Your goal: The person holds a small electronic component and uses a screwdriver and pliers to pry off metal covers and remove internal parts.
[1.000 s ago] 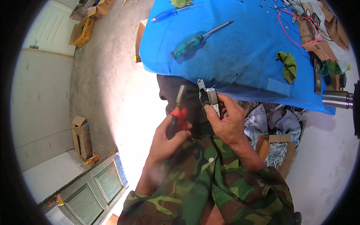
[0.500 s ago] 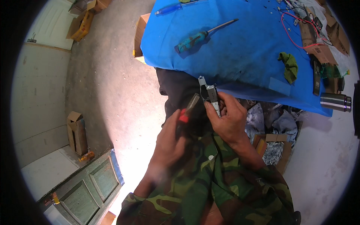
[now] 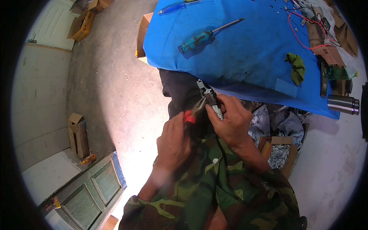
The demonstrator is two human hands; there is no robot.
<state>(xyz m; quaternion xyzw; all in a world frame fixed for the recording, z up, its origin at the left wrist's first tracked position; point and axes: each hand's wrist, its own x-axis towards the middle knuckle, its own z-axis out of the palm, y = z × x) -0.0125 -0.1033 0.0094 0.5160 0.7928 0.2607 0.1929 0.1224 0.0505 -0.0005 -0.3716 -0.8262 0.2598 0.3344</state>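
Note:
My left hand [image 3: 172, 140] is closed round red-handled pliers [image 3: 198, 107]. Their metal jaws reach up to a small grey and white device part [image 3: 211, 97], touching it or very close; I cannot tell whether they grip it. My right hand [image 3: 232, 117] pinches that part between thumb and fingers, over my lap just short of the table edge. A pale end piece of it sticks out at the top left, joined by a thin dark link. The lower part of the device is partly covered by my right fingers.
On the blue-covered table [image 3: 253, 46] lie a teal-handled screwdriver [image 3: 197, 41], a blue screwdriver [image 3: 172, 8] and a green cloth [image 3: 295, 69]. A steel flask [image 3: 343, 104] is at the right edge, near wires and cardboard. An open box [image 3: 281, 153] with metallic scraps stands below.
The pliers in my left hand have come up to the device part, and their jaws have turned toward it. My right hand has tilted the part slightly to the left.

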